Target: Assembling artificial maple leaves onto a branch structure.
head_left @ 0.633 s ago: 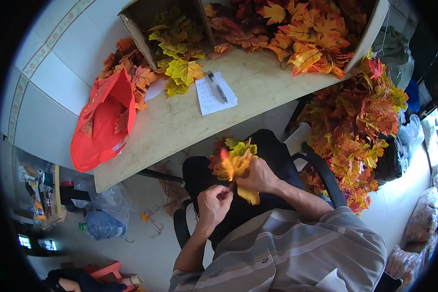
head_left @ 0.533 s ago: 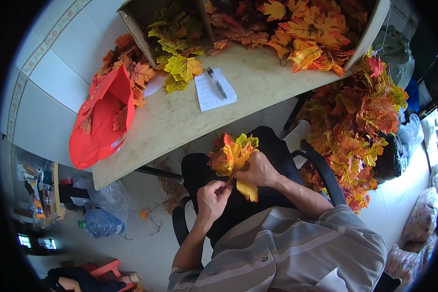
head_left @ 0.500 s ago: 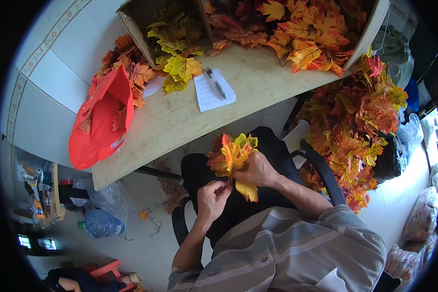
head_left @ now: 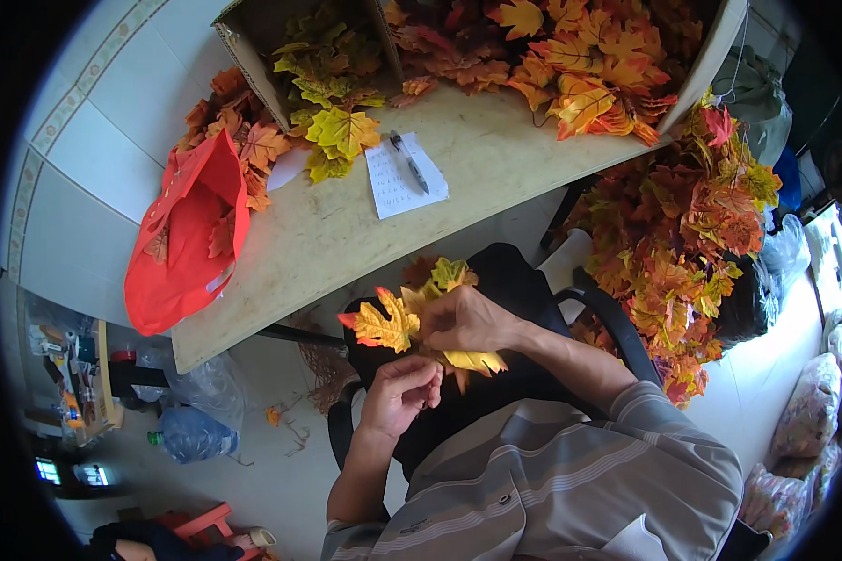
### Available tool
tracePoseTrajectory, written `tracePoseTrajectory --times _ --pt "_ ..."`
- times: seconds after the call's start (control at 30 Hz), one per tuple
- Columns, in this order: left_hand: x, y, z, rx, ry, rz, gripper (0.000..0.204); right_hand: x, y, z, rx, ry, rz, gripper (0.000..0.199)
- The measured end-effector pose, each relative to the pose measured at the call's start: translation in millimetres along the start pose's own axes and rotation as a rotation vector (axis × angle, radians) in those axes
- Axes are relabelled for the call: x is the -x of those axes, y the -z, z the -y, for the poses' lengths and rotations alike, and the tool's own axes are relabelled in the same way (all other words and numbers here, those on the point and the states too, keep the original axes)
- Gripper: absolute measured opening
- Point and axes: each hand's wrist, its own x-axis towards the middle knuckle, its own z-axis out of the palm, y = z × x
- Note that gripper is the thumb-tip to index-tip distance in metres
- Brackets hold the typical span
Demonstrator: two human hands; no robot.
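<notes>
Above my lap, my right hand [head_left: 468, 323] is closed around a small bunch of artificial maple leaves [head_left: 384, 323]. A yellow leaf with a red tip sticks out to the left, a green-yellow one points away from me, and another yellow leaf shows under the hand. Just below and to the left, my left hand [head_left: 402, 395] is pinched, thumb against curled fingers. Whatever it may hold is too small or hidden to make out. The stems of the bunch are mostly covered by my right hand.
Ahead stands a table [head_left: 299, 252] with a paper slip [head_left: 393, 192], a pen [head_left: 410, 166], a red bag [head_left: 173, 266] and cardboard boxes [head_left: 243, 70] of leaves. A leaf garland pile [head_left: 683, 243] hangs at right. Chair armrests [head_left: 622, 323] flank me. Another person [head_left: 150, 542] is at lower left.
The bunch has turned in my right hand, so a yellow leaf now points left. My right hand has shifted left, and my left hand has moved slightly down, apart from the bunch.
</notes>
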Motion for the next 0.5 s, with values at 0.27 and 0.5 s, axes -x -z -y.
tracePoseTrajectory --times 0.27,0.5 --pt "-8.8 14.1 1.8 0.047 -0.108 -0.191 0.009 -11.2 -8.4 -0.1 0.219 0.123 -0.173 0.012" --pt "-14.7 24.2 0.8 -0.024 -0.103 -0.216 0.010 -18.5 -10.3 -13.7 0.222 0.071 -0.161 0.012"
